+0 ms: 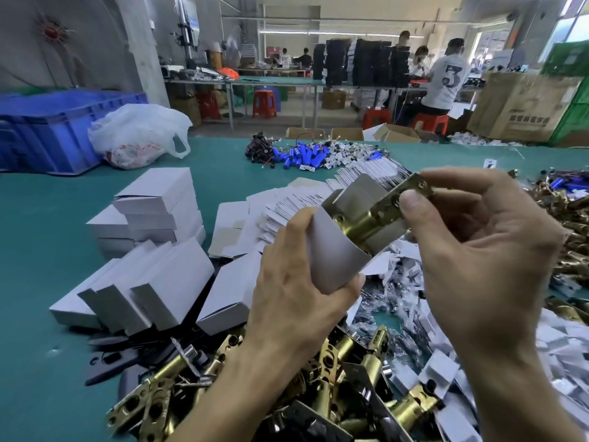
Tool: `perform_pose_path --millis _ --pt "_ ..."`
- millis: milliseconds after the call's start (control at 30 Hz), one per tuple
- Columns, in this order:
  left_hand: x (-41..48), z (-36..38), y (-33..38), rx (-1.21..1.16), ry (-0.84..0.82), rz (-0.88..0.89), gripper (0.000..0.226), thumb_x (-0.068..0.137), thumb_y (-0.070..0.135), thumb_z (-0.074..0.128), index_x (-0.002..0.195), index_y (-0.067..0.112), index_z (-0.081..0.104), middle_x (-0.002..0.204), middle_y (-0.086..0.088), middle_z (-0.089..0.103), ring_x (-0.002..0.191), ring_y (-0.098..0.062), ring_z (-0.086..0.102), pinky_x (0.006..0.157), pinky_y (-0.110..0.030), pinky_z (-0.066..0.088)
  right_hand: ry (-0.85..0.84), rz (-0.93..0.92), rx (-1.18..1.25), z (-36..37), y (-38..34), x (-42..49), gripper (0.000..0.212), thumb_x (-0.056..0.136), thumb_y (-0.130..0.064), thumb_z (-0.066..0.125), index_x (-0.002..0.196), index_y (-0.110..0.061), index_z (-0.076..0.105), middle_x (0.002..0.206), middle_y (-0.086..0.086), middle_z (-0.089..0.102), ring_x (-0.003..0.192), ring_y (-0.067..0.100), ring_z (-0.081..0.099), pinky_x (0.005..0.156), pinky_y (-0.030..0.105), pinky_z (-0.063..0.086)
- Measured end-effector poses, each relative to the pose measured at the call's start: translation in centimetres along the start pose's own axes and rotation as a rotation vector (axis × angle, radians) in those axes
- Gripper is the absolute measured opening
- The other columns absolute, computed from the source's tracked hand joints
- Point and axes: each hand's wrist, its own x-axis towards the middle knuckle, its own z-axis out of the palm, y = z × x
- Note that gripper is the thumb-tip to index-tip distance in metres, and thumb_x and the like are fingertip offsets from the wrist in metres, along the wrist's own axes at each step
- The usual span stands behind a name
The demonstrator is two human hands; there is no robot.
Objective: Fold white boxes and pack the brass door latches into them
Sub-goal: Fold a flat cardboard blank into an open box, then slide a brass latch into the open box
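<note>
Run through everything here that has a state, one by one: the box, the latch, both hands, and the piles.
white box: top open, flaps up
brass latch: partly inside the box, faceplate end sticking out
left hand: grips the box
right hand: pinches the latch's faceplate
stacked boxes: folded shut
flat box blanks: unfolded, lying flat
loose latches: unpacked, in a heap
</note>
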Motion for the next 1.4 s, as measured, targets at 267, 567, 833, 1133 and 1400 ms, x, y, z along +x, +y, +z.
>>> perform_pose_path --millis 267,567,833,1133,1400 --pt "0.1 -0.2 0.3 -0.143 0.012 -0.034 0.08 0.073 0.045 0.078 0.136 0.047 0.03 0.124 0.014 0.054 0.104 -0.017 0.06 0.075 -0.041 0.057 -0.182 0.02 -0.078 1.0 0.7 -1.0 0.011 0.085 -0.023 0.077 0.088 -0.031 0.071 0.08 -0.021 0.069 0.065 -0.003 0.054 0.062 0.019 0.038" --pt "0.7 -0.3 -0.5 -0.332 0.044 -0.158 0.074 0.067 0.061 0.078 0.126 0.049 0.035 0.109 0.013 0.062 0.085 -0.008 0.068 0.061 -0.021 0.055 -0.186 -0.029 -0.09 0.9 0.6 -0.6 0.019 0.096 -0.016 0.061 0.106 -0.031 0.066 0.1 -0.007 0.063 0.082 0.003 0.059 0.062 0.018 0.047" --pt "0.9 -0.5 -0.7 -0.467 0.094 -0.265 0.073 0.067 0.054 0.082 0.123 0.049 0.035 0.104 0.019 0.063 0.089 -0.003 0.068 0.067 -0.017 0.056 -0.666 0.569 -0.72 -3.6 8.3 1.4 0.022 0.096 -0.011 0.056 0.111 -0.02 0.07 0.101 0.003 0.069 0.057 0.011 0.056 0.051 0.024 0.045" --pt "1.3 -0.6 -0.9 -0.562 0.083 -0.373 0.078 0.054 0.067 0.078 0.115 0.061 0.03 0.1 0.021 0.064 0.093 -0.004 0.069 0.078 -0.03 0.059 -0.875 0.85 -0.766 -3.3 10.9 -0.4 0.031 0.077 -0.011 0.082 0.102 -0.021 0.067 0.094 0.007 0.064 0.078 0.02 0.065 0.056 0.027 0.044" --pt "1.0 -0.5 -1.3 -0.543 -0.017 -0.342 0.08 0.048 0.053 0.09 0.114 0.053 0.044 0.109 0.015 0.066 0.098 -0.012 0.071 0.077 -0.036 0.063 -0.844 0.777 -0.807 -3.3 11.2 -0.2 0.021 0.083 -0.008 0.076 0.077 -0.024 0.063 0.084 0.006 0.066 0.066 0.015 0.061 0.048 0.023 0.038"
